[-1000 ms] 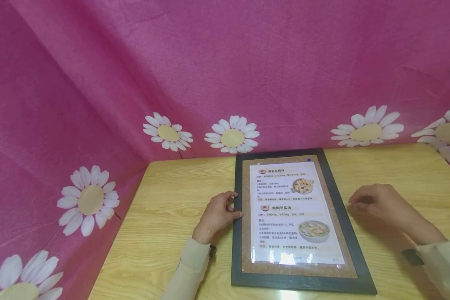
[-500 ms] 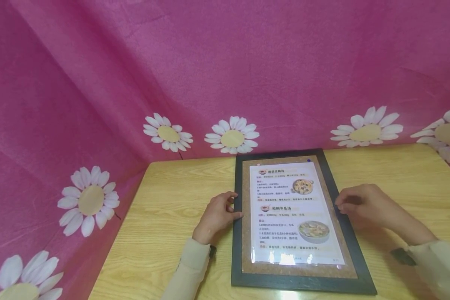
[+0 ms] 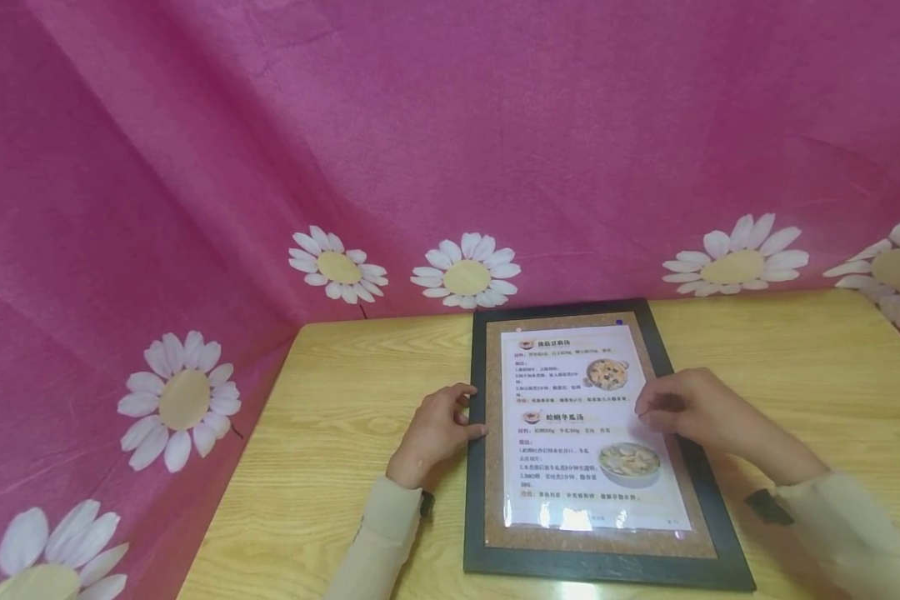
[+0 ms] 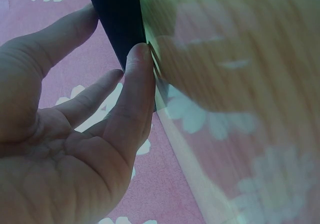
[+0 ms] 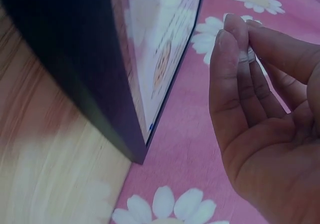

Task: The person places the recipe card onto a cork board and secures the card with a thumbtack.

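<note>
A corkboard (image 3: 600,543) in a dark frame (image 3: 607,567) lies on the wooden table, bearing a glossy printed recipe sheet (image 3: 570,467) with two bowl pictures. Along the board's left side, my left hand (image 3: 431,433) touches the frame with thumb and fingertips; the left wrist view shows these fingers (image 4: 135,84) fairly straight against its outer edge. Over the right part of the sheet hovers my right hand (image 3: 701,417). Its thumb and fingertips (image 5: 227,44) come close together, loosely bent, and no held thing shows clearly. A small pale patch lies between those fingers.
A blue pushpin (image 3: 619,322) sits at the board's top right corner, a pale one (image 3: 519,330) at the top left and a purplish one (image 3: 679,535) at the lower right. A pink cloth with daisies (image 3: 465,277) hangs behind the table (image 3: 345,400).
My right hand has moved left, from the table beside the board across the frame's right edge to above the sheet. My left hand and the board have stayed put.
</note>
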Tool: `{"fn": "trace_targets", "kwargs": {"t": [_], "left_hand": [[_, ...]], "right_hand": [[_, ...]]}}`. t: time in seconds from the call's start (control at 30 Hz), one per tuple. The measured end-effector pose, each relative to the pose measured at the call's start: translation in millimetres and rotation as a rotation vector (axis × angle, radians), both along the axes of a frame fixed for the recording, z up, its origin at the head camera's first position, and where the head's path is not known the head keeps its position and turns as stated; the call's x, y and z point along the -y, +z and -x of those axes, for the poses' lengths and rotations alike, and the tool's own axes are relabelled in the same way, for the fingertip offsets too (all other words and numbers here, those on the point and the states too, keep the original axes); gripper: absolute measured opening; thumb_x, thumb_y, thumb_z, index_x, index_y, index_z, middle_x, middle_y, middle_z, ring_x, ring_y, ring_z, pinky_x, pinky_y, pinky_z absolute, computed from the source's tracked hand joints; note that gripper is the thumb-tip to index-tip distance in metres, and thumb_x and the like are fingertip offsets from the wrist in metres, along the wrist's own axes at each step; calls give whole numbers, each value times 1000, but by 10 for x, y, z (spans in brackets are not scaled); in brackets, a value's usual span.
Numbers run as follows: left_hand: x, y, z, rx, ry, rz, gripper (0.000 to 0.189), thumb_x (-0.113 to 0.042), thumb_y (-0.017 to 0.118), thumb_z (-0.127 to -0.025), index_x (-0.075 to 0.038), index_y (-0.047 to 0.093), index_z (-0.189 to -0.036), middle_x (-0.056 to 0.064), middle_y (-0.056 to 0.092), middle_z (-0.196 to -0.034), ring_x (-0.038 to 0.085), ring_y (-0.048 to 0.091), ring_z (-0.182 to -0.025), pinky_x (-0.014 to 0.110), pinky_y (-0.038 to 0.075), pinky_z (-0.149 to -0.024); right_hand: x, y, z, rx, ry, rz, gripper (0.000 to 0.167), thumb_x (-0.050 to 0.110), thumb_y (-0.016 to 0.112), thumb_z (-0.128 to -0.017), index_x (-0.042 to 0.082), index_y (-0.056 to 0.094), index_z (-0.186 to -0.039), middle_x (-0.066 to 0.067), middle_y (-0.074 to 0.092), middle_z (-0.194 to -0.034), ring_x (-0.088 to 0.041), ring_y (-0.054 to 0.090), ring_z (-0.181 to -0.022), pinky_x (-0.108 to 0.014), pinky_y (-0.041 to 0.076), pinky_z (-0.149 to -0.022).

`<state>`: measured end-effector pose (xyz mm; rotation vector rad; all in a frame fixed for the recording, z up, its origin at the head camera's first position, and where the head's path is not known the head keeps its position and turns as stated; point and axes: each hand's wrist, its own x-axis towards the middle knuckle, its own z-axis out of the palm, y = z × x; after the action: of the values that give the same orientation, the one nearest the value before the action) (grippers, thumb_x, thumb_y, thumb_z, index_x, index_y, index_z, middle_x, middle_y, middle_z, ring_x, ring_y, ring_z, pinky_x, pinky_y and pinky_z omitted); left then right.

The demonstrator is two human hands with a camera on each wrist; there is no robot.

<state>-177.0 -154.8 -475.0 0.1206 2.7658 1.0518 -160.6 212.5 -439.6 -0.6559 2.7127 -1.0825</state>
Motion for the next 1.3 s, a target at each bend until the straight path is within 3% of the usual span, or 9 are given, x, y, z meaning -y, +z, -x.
{"fn": "trace_targets", "kwargs": {"t": [0.33, 0.6, 0.83, 1.03, 1.3], "left_hand": [[5, -19, 1, 7, 6, 4, 59, -19, 88, -85, -9, 64, -138, 10, 68, -117, 18, 60, -91, 31, 52, -77], [2, -18, 6, 5, 6, -2, 59, -19, 88, -85, -10, 64, -138, 10, 69, -119, 19, 59, -92, 34, 53, -80], [1, -25, 10, 5, 4, 0, 59, -19, 88, -85, -10, 64, -138, 10, 69, -119, 18, 60, -92, 34, 53, -80], [0, -14, 8, 2, 5, 4, 58, -19, 88, -85, -10, 64, -138, 10, 69, -119, 19, 60, -93, 34, 53, -80], [5, -17, 9, 5, 4, 14, 57, -19, 87, -86, -10, 64, -137, 9, 68, -118, 19, 59, -92, 32, 52, -79]], "right_hand": [[228, -24, -22, -42, 89, 40, 16, 1, 79, -86, 18, 77, -85, 10, 72, -84, -2, 56, -77, -22, 47, -71], [484, -67, -50, 68, 158, 69, 12, 4, 77, -90, 15, 77, -87, 3, 73, -87, -2, 56, -68, -21, 44, -58], [702, -136, -83, 50, 239, 58, 15, 7, 76, -90, 20, 78, -83, 8, 76, -85, -1, 61, -76, -21, 48, -73], [869, -153, -117, 58, 303, 79, 14, 6, 78, -87, 18, 77, -82, 9, 74, -81, 1, 55, -71, -20, 46, -69], [1062, -195, -151, 77, 377, 47, 18, 8, 77, -90, 24, 79, -82, 15, 73, -80, 3, 58, -72, -20, 47, -74]]}}
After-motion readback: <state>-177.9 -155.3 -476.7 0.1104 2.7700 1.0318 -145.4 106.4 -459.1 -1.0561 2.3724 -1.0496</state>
